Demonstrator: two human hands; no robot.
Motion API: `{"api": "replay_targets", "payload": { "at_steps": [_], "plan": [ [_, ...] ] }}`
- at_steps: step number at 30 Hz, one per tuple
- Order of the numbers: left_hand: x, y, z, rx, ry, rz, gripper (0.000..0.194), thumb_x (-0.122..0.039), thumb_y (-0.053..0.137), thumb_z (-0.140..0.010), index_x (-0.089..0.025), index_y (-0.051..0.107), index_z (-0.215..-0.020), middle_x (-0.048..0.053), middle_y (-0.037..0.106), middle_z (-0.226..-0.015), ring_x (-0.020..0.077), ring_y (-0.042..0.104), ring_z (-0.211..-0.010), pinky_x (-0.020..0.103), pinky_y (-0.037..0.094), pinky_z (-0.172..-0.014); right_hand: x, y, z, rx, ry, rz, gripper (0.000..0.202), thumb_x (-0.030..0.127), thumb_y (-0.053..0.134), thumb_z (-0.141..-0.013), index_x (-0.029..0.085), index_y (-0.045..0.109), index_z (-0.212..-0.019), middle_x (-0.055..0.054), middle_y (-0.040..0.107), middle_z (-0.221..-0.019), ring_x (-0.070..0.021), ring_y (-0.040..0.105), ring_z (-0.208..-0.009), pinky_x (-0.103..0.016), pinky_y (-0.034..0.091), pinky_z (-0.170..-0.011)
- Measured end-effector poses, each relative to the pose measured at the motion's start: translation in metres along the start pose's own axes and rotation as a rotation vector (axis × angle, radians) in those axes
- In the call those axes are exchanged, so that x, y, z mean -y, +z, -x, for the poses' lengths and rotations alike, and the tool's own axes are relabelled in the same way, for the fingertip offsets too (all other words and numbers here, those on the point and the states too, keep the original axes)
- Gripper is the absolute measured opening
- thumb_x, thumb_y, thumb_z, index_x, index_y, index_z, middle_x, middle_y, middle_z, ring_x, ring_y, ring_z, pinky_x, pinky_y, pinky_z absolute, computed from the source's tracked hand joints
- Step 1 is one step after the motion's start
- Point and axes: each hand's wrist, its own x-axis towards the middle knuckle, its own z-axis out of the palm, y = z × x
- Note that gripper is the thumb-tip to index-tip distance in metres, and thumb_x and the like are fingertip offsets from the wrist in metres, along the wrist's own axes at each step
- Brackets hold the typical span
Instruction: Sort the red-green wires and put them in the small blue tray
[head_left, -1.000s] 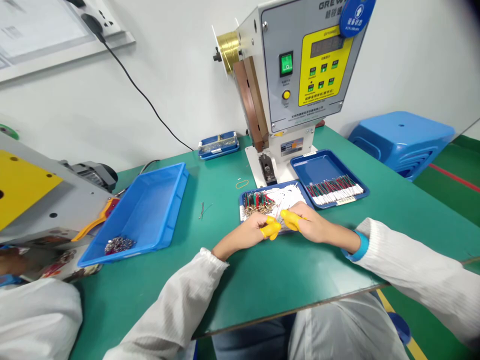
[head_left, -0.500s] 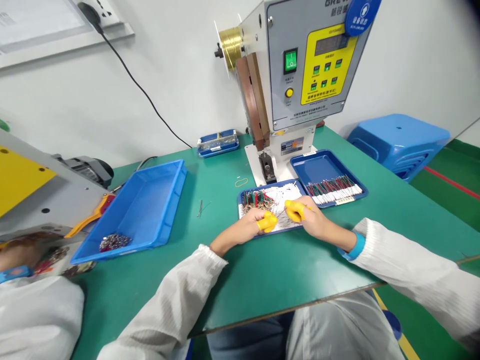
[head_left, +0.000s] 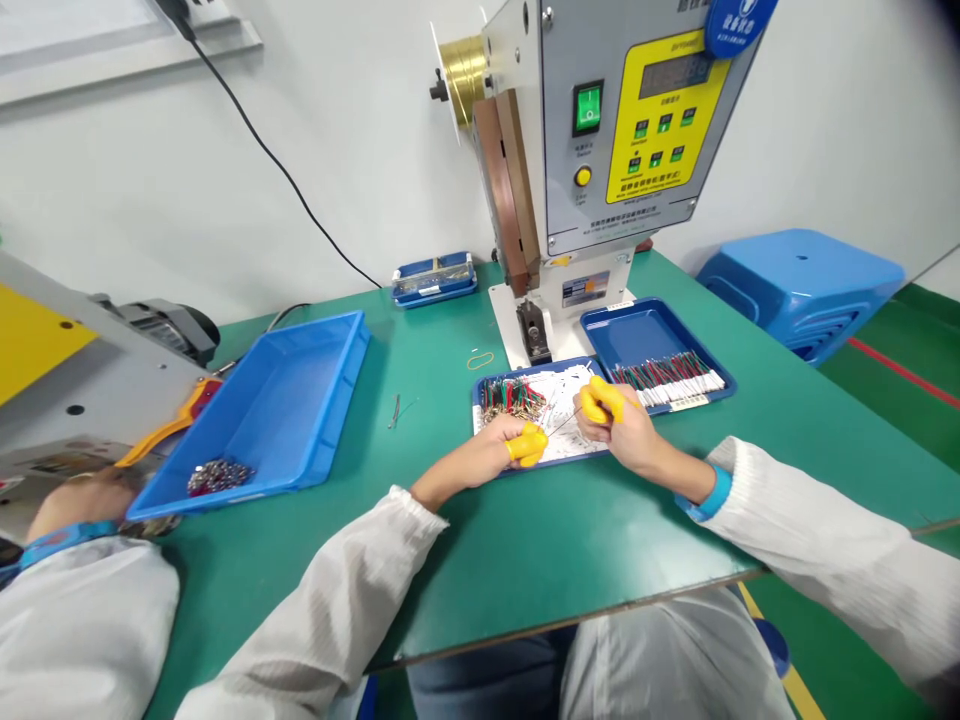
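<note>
Over the front of a blue tray (head_left: 477, 418), my left hand (head_left: 504, 450) and my right hand (head_left: 621, 425) are both closed, with yellow finger cots on some fingers. A thin dark wire (head_left: 562, 424) stretches between them, each hand pinching one end; the ends themselves are hidden by the fingers. Under the hands the tray holds white sleeves (head_left: 566, 388) on the right and a heap of red, green and black wires (head_left: 517, 397) with brassy ends on the left. Right of it, a second blue tray (head_left: 630, 330) holds a row of wires (head_left: 667, 378) with white sleeved ends.
A crimping machine (head_left: 615, 130) stands behind the trays. Left are a large blue bin (head_left: 277, 400) with small metal parts, loose wire pieces (head_left: 395, 411) and a rubber band (head_left: 480, 360). A co-worker's hand (head_left: 82, 500) is at far left; a blue stool (head_left: 802, 280) stands right.
My right hand has moved slightly up and away from my left, and more wire shows between them. The co-worker's hand has moved right. The view has shifted a little.
</note>
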Motion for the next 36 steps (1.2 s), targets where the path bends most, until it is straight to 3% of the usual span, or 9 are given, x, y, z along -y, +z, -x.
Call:
{"api": "replay_targets", "payload": {
  "at_steps": [6,15,22,27,36],
  "plan": [
    [-0.006,0.001,0.003,0.033,0.007,-0.019,0.054,-0.056,0.056,-0.097,-0.017,0.047,-0.061,-0.004,0.041,-0.057,0.0088,0.031,-0.053,0.027,0.022,-0.054,0.003,-0.006,0.000,0.249,0.072,0.266,0.046,0.049,0.053,-0.100,0.022,0.039,-0.065,0.006,0.030,-0.059,-0.0099,0.024,-0.052,-0.028,0.021,-0.050],
    [-0.008,-0.002,0.005,0.078,-0.009,-0.081,0.052,-0.056,0.056,-0.097,-0.015,0.052,-0.065,-0.003,0.046,-0.060,0.0092,0.034,-0.054,0.026,0.026,-0.056,0.011,-0.002,-0.001,0.374,0.038,0.474,0.040,0.038,0.043,-0.101,0.021,0.041,-0.065,0.005,0.038,-0.058,-0.0108,0.032,-0.054,-0.028,0.027,-0.055],
    [-0.005,-0.002,0.005,0.064,-0.053,-0.109,0.050,-0.055,0.060,-0.093,-0.015,0.051,-0.064,-0.003,0.046,-0.060,0.0093,0.034,-0.056,0.026,0.026,-0.056,0.010,0.000,-0.001,0.350,0.028,0.516,0.044,0.036,0.041,-0.103,0.021,0.042,-0.063,0.004,0.040,-0.058,-0.0115,0.034,-0.056,-0.028,0.029,-0.057],
    [-0.002,-0.004,0.004,0.052,-0.035,-0.101,0.052,-0.055,0.058,-0.094,-0.016,0.049,-0.061,-0.004,0.041,-0.058,0.0094,0.031,-0.055,0.027,0.024,-0.055,0.011,0.000,0.002,0.326,-0.070,0.525,0.043,0.032,0.038,-0.100,0.021,0.045,-0.059,0.004,0.042,-0.054,-0.0117,0.036,-0.053,-0.029,0.030,-0.056],
    [-0.003,-0.003,-0.001,0.061,-0.047,0.054,0.059,-0.064,0.063,-0.089,-0.018,0.043,-0.057,-0.005,0.037,-0.054,0.0087,0.027,-0.052,0.027,0.020,-0.054,0.005,-0.002,0.002,0.126,-0.021,0.406,0.042,0.032,0.041,-0.097,0.022,0.045,-0.057,0.002,0.043,-0.053,-0.0129,0.035,-0.051,-0.029,0.027,-0.052]
  ]
}}
